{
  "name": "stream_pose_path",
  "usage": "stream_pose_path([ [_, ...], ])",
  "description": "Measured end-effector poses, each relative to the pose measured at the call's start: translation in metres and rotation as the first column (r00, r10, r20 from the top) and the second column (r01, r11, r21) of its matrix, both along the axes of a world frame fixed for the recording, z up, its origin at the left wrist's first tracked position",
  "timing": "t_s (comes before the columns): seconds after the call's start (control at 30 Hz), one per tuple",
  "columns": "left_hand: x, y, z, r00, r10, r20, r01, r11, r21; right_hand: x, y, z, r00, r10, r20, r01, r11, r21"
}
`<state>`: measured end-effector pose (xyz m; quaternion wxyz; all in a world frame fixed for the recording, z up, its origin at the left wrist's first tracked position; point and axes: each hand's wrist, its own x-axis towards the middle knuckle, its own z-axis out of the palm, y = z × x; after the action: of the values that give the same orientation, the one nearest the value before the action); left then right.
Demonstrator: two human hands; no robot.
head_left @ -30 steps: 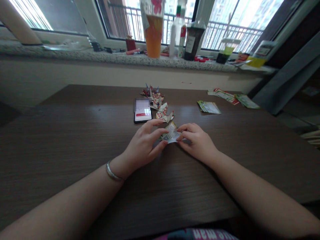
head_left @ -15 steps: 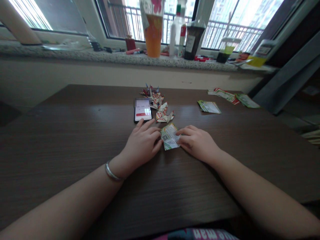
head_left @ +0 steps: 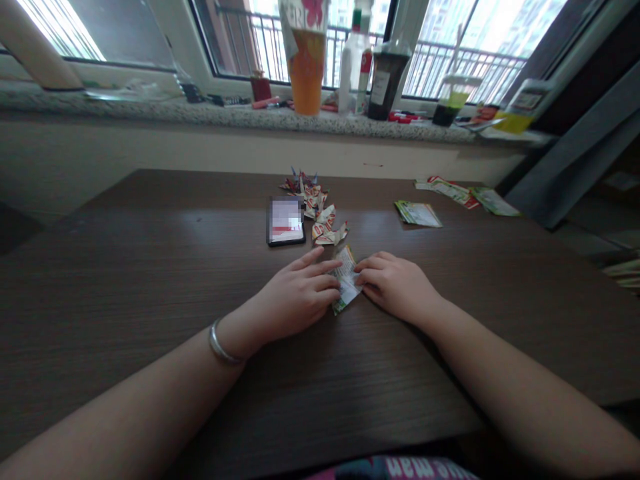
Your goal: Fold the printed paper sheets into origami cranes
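Note:
A white, green and yellow printed wrapper (head_left: 349, 275) lies on the table between my hands, its left side partly covered by fingers. My left hand (head_left: 305, 290), with a silver bangle at the wrist, reaches over that side with fingers stretched out and the index finger apart; its thumb is hidden. On the opposite edge, the bent fingers of my right hand (head_left: 393, 280) press together on the wrapper. Just beyond are several folded red and cream wrappers (head_left: 325, 227). A phone (head_left: 286, 223) with a partly blurred screen lies left of them.
A small stack of green wrappers (head_left: 419, 214) lies on the dark wooden table (head_left: 150, 300) at the right. Behind it are a red and white wrapper strip (head_left: 453, 191) and another green wrapper (head_left: 495, 201). Cups and bottles line the granite windowsill (head_left: 200, 119).
My left hand has moved right, away from the phone and farther over the wrapper. The wrapper has turned and shows a narrower area. My right hand stays nearly still.

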<state>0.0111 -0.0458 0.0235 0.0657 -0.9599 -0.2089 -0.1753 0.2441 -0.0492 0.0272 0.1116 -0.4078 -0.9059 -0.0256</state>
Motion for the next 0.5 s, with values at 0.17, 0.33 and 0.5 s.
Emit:
stream_pose_path([
  [0.17,0.0006,0.0009,-0.0016,1.0,-0.002,-0.031,0.002,1.0,0.026,-0.0014,-0.0016,-0.0007,0.999,0.025,-0.024,-0.027,0.997,-0.066],
  [0.33,0.0005,0.0018,-0.0033,1.0,0.011,-0.022,-0.012,1.0,-0.013,-0.0016,-0.0013,0.0002,0.994,0.067,-0.084,-0.075,0.993,-0.095],
  [0.5,-0.0001,0.0025,-0.0056,1.0,0.02,-0.011,-0.021,0.995,-0.102,-0.0002,0.0015,-0.0026,0.982,0.129,-0.137,-0.139,0.988,-0.072],
])
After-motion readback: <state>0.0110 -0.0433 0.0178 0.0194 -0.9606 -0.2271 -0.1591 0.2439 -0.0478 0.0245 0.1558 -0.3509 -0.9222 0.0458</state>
